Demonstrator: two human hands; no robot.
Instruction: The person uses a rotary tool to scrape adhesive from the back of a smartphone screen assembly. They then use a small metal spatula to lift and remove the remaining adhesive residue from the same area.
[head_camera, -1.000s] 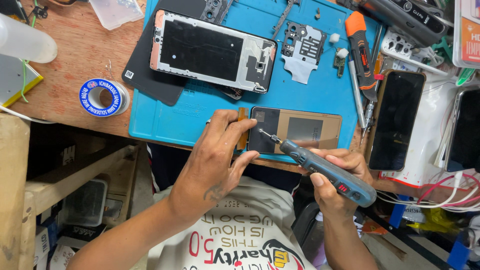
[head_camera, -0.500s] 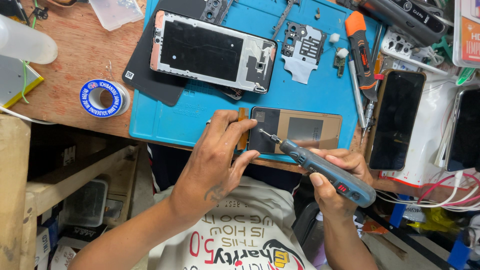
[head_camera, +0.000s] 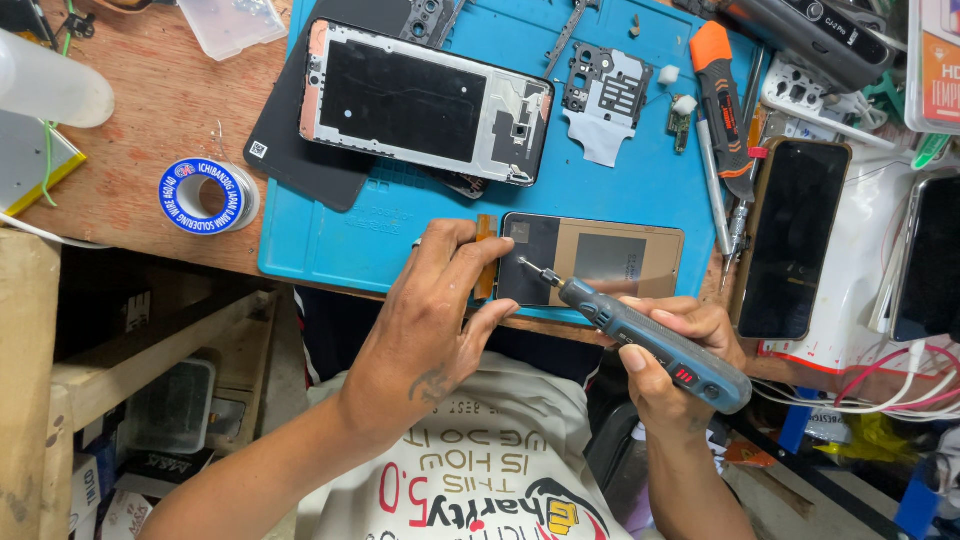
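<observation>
Head view. The right hand (head_camera: 670, 350) wraps its fingers around a grey-blue electric screwdriver (head_camera: 655, 345), whose bit tip rests on the left end of a flat brown-and-black phone part (head_camera: 600, 262) lying at the near edge of the blue mat (head_camera: 400, 250) on the counter (head_camera: 150, 130). The left hand (head_camera: 440, 310) pins that part — fingers narrow, tips by its orange flex strip (head_camera: 486, 255). Step in hand, as judged: working a screw at the part's left end; the next move calls for a square, steady bit. An opened phone frame (head_camera: 425, 100) lies at the mat's far edge — a solder spool (head_camera: 205, 195) left of it. Against the earlier frames, nothing has visibly shifted.
</observation>
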